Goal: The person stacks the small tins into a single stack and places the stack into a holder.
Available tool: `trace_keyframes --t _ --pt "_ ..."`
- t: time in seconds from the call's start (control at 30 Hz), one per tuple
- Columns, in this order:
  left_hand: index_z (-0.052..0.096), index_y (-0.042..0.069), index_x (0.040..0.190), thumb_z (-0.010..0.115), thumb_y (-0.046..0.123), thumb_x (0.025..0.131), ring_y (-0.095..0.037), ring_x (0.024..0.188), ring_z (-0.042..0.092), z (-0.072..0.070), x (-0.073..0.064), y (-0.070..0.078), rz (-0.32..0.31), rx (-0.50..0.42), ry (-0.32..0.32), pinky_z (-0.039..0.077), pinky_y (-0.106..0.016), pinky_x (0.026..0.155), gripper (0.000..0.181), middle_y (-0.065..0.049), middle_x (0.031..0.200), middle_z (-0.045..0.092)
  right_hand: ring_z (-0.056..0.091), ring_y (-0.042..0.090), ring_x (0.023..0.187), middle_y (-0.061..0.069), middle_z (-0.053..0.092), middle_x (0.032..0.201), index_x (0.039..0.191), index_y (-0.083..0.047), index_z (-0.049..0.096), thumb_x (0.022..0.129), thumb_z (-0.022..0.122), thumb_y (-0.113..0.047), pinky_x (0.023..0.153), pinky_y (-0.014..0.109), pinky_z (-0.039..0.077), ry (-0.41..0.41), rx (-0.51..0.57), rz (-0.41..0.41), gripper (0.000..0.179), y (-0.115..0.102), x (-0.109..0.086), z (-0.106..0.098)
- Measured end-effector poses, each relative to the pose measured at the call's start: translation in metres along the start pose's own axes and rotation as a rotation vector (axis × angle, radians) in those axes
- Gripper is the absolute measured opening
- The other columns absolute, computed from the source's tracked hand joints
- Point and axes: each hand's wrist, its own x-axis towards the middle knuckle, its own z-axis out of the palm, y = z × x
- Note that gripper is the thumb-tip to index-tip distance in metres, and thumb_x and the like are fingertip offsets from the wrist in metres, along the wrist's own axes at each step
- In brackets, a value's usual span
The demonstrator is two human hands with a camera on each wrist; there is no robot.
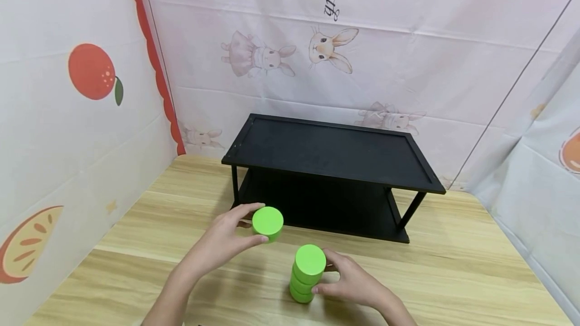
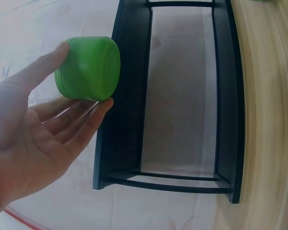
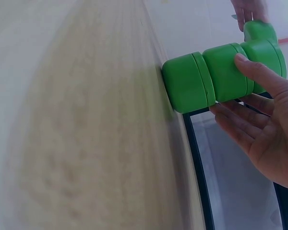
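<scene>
My left hand (image 1: 221, 241) holds a small round green jar with a lid (image 1: 268, 223) between thumb and fingers, above the table in front of the shelf. In the left wrist view, the thumb presses one side of this jar (image 2: 89, 68) and the fingertips the other. To the right, my right hand (image 1: 355, 279) grips an upright stack of three green jars (image 1: 302, 276) standing on the table. In the right wrist view, its thumb lies against the middle jar (image 3: 224, 72), and the fingers reach round the other side, partly hidden behind the stack.
A black two-tier shelf (image 1: 331, 152) stands on the wood-grain table (image 1: 462, 255), behind both hands. Printed cloth with rabbits (image 1: 290, 9) hangs behind it, and fruit-patterned cloth (image 1: 45, 130) covers the left side.
</scene>
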Motion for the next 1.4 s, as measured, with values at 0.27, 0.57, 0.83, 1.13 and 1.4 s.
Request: trace_keyframes --t 0.27,0.57,0.83,1.13,1.4 --pt "0.054 0.011 0.125 0.079 0.023 0.073 -0.013 0.092 0.056 0.004 0.000 0.003 0.007 0.003 -0.013 0.048 -0.034 0.082 0.060 0.003 0.110 0.057 0.056 0.014 0.101 -0.007 0.058 0.112 0.123 -0.016 0.051 0.077 0.074 -0.032 0.086 0.035 0.047 -0.006 0.012 -0.010 0.054 0.001 0.001 -0.001" --pt "0.053 0.014 0.126 0.079 0.027 0.073 -0.010 0.091 0.056 0.007 -0.003 0.009 0.015 0.003 -0.015 0.048 -0.031 0.081 0.060 0.006 0.112 0.056 0.055 0.014 0.102 -0.006 0.057 0.113 0.123 -0.016 0.050 0.077 0.074 -0.033 0.086 0.035 0.047 -0.008 0.015 -0.014 0.054 0.003 0.000 0.000" --pt "0.053 0.017 0.126 0.078 0.030 0.073 -0.009 0.092 0.055 0.008 -0.003 0.016 0.021 -0.007 -0.029 0.048 -0.031 0.081 0.059 0.008 0.110 0.056 0.055 0.014 0.102 -0.006 0.058 0.113 0.123 -0.015 0.051 0.078 0.074 -0.032 0.086 0.036 0.047 -0.009 0.017 -0.013 0.054 0.002 0.000 -0.001" --pt "0.053 0.018 0.126 0.077 0.031 0.074 -0.009 0.092 0.055 0.010 -0.004 0.024 0.046 -0.014 -0.049 0.048 -0.029 0.081 0.059 0.009 0.112 0.056 0.055 0.014 0.102 -0.006 0.058 0.113 0.123 -0.014 0.051 0.078 0.074 -0.032 0.086 0.036 0.047 -0.008 0.020 -0.011 0.054 0.002 0.000 -0.001" --pt "0.052 0.018 0.126 0.076 0.034 0.075 -0.007 0.092 0.055 0.012 -0.006 0.028 0.064 -0.014 -0.055 0.048 -0.028 0.080 0.059 0.010 0.113 0.055 0.055 0.014 0.102 -0.006 0.058 0.113 0.123 -0.014 0.051 0.078 0.074 -0.031 0.086 0.037 0.047 -0.005 0.029 -0.016 0.054 0.002 0.000 -0.001"
